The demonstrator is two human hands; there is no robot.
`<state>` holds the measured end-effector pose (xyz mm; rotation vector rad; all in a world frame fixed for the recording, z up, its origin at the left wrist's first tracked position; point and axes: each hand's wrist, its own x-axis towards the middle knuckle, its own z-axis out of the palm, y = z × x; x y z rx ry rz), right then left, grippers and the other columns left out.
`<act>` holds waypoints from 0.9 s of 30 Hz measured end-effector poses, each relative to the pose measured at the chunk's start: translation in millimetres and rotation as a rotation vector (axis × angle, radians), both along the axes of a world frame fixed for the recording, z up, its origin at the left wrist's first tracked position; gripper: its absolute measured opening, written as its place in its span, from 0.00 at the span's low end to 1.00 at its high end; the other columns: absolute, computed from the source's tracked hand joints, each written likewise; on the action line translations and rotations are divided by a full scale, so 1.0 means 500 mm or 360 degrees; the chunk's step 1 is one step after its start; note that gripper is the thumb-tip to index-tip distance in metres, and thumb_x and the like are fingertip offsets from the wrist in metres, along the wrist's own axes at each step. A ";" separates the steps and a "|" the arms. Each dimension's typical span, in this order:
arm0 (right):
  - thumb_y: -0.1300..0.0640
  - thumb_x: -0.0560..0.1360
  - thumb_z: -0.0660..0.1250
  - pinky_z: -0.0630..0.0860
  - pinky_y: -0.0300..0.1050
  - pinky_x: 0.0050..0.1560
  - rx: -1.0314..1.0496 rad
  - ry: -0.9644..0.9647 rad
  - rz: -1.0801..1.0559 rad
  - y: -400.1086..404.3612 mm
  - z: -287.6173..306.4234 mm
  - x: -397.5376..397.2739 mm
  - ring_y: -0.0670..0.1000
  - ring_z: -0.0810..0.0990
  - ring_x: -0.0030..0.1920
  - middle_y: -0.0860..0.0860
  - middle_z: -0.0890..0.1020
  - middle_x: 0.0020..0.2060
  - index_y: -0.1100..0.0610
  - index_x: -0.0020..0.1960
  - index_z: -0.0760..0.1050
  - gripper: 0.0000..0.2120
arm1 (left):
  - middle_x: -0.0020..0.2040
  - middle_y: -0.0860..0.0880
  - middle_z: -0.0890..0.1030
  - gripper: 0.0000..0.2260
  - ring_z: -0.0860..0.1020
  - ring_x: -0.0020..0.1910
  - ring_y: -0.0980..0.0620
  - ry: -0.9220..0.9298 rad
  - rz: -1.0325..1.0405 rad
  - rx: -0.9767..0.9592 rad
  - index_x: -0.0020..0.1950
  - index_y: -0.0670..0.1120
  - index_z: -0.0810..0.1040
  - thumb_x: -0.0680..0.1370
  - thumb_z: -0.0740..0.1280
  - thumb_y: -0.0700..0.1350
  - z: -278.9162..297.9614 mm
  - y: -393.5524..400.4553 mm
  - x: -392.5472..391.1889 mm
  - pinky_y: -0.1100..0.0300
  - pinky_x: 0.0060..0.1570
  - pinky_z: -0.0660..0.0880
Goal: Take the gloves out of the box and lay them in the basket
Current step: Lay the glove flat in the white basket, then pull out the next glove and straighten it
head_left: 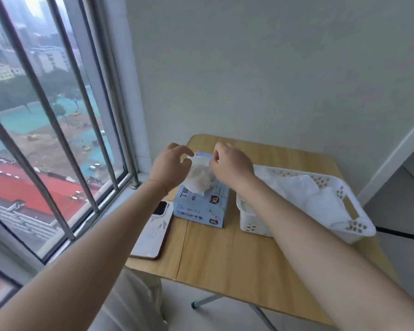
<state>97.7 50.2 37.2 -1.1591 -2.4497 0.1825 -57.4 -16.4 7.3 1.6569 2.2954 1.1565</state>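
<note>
Wood-grain table (237, 254) fills the lower middle, pushed up by a barred window (58, 130) w/ a city view. On its right side sits a white plastic basket (359, 225) – a few pale gloves already lie flat inside. Left of it, just beside, stands the blue box (201, 211) marked XL, and a phone (153, 232) rests at the table's left edge. Both hands are up over the box top: left hand (171, 167) and right hand (231, 163) each pinch an upper edge of one whitish glove (201, 177), fingers curled onto it, holding it spread between them. The glove's lower end hangs down to the box opening – can't tell if it's fully free. So, by my read, the step in hand is pulling out the next glove, approx. mid-task. Next move likely needs a lift to clear the box, then a carry to the right & laying it flat on the ones in the basket without bunching.
</note>
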 end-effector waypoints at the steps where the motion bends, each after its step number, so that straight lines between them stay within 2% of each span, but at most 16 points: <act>1: 0.57 0.78 0.57 0.71 0.48 0.39 -0.0053 -0.0026 0.0059 -0.005 -0.003 -0.018 0.55 0.76 0.42 0.52 0.76 0.44 0.59 0.47 0.72 0.07 | 0.61 0.48 0.76 0.12 0.76 0.55 0.47 -0.0001 0.0025 -0.0055 0.57 0.50 0.81 0.77 0.63 0.40 -0.006 -0.006 -0.017 0.57 0.55 0.71; 4: 0.45 0.76 0.64 0.73 0.50 0.47 -0.0270 -0.0167 0.0209 -0.021 -0.013 -0.057 0.52 0.77 0.45 0.50 0.76 0.45 0.55 0.48 0.74 0.13 | 0.66 0.47 0.73 0.18 0.73 0.63 0.46 -0.0066 -0.0052 -0.0258 0.64 0.50 0.77 0.77 0.61 0.38 -0.029 -0.021 -0.049 0.54 0.62 0.70; 6: 0.41 0.72 0.68 0.73 0.48 0.48 -0.0318 -0.0310 0.0231 -0.025 -0.022 -0.066 0.51 0.76 0.46 0.48 0.77 0.46 0.54 0.49 0.74 0.17 | 0.66 0.47 0.73 0.19 0.73 0.62 0.47 -0.0160 -0.0116 -0.0331 0.66 0.50 0.75 0.76 0.61 0.37 -0.040 -0.027 -0.054 0.57 0.62 0.69; 9: 0.52 0.74 0.67 0.76 0.49 0.48 -0.0291 -0.0342 0.0182 -0.018 -0.035 -0.067 0.52 0.79 0.46 0.50 0.81 0.43 0.55 0.47 0.77 0.07 | 0.58 0.49 0.77 0.16 0.77 0.55 0.50 -0.0193 -0.0120 -0.0251 0.62 0.52 0.77 0.76 0.64 0.40 -0.054 -0.029 -0.057 0.56 0.57 0.74; 11: 0.55 0.75 0.65 0.78 0.53 0.48 -0.0299 -0.0272 0.0140 -0.014 -0.032 -0.060 0.55 0.80 0.45 0.52 0.83 0.42 0.56 0.45 0.79 0.06 | 0.54 0.51 0.80 0.12 0.79 0.51 0.52 -0.0199 -0.0088 -0.0179 0.58 0.53 0.78 0.76 0.66 0.43 -0.059 -0.026 -0.057 0.55 0.53 0.78; 13: 0.56 0.76 0.63 0.79 0.55 0.47 -0.0280 -0.0163 0.0101 -0.006 -0.025 -0.052 0.57 0.81 0.44 0.55 0.83 0.42 0.60 0.44 0.79 0.09 | 0.51 0.52 0.81 0.10 0.80 0.48 0.53 -0.0244 -0.0069 -0.0128 0.56 0.54 0.79 0.76 0.68 0.45 -0.060 -0.023 -0.053 0.55 0.51 0.79; 15: 0.57 0.77 0.62 0.78 0.52 0.46 -0.0250 0.0002 0.0056 0.001 -0.012 -0.041 0.56 0.80 0.44 0.54 0.83 0.41 0.61 0.44 0.79 0.10 | 0.48 0.52 0.82 0.09 0.80 0.47 0.54 -0.0295 -0.0071 -0.0094 0.55 0.54 0.79 0.75 0.69 0.45 -0.057 -0.019 -0.046 0.56 0.49 0.79; 19: 0.57 0.79 0.60 0.71 0.37 0.38 -0.0347 0.0566 0.0002 0.008 0.018 -0.023 0.48 0.77 0.42 0.48 0.80 0.41 0.59 0.47 0.77 0.09 | 0.45 0.52 0.80 0.07 0.78 0.43 0.53 -0.0316 -0.0088 -0.0065 0.51 0.56 0.78 0.75 0.69 0.46 -0.054 -0.012 -0.034 0.59 0.44 0.76; 21: 0.57 0.80 0.58 0.69 0.36 0.37 -0.0453 0.0840 -0.0027 0.008 0.035 -0.013 0.47 0.74 0.40 0.47 0.77 0.39 0.58 0.47 0.74 0.08 | 0.41 0.52 0.77 0.06 0.74 0.38 0.54 -0.0328 -0.0136 -0.0094 0.50 0.56 0.78 0.76 0.68 0.46 -0.054 -0.008 -0.026 0.62 0.37 0.71; 22: 0.57 0.80 0.58 0.68 0.37 0.36 -0.0512 0.0952 -0.0040 0.008 0.045 -0.008 0.47 0.73 0.39 0.47 0.75 0.38 0.57 0.46 0.72 0.07 | 0.42 0.51 0.77 0.06 0.73 0.37 0.54 -0.0339 -0.0154 -0.0125 0.51 0.55 0.79 0.76 0.68 0.46 -0.054 -0.007 -0.022 0.62 0.37 0.70; 24: 0.57 0.80 0.57 0.67 0.39 0.35 -0.0642 0.1083 -0.0067 0.010 0.061 -0.001 0.46 0.70 0.36 0.47 0.72 0.36 0.56 0.43 0.69 0.08 | 0.52 0.48 0.76 0.09 0.75 0.48 0.50 -0.0285 -0.0089 -0.0161 0.56 0.53 0.80 0.76 0.67 0.47 -0.054 -0.004 -0.017 0.57 0.48 0.73; 26: 0.58 0.78 0.57 0.65 0.41 0.35 -0.0781 0.1201 -0.0053 0.012 0.073 0.007 0.48 0.67 0.35 0.49 0.69 0.34 0.56 0.38 0.66 0.10 | 0.60 0.46 0.72 0.12 0.70 0.60 0.46 -0.0198 0.0064 -0.0043 0.59 0.51 0.79 0.76 0.67 0.46 -0.042 -0.004 -0.010 0.52 0.62 0.69; 27: 0.57 0.75 0.57 0.63 0.43 0.36 -0.0863 0.1276 -0.0033 0.010 0.079 0.010 0.50 0.65 0.35 0.50 0.67 0.33 0.55 0.36 0.64 0.10 | 0.61 0.46 0.71 0.12 0.69 0.63 0.46 -0.0236 0.0109 0.0075 0.59 0.51 0.78 0.76 0.66 0.46 -0.031 -0.005 -0.005 0.52 0.65 0.67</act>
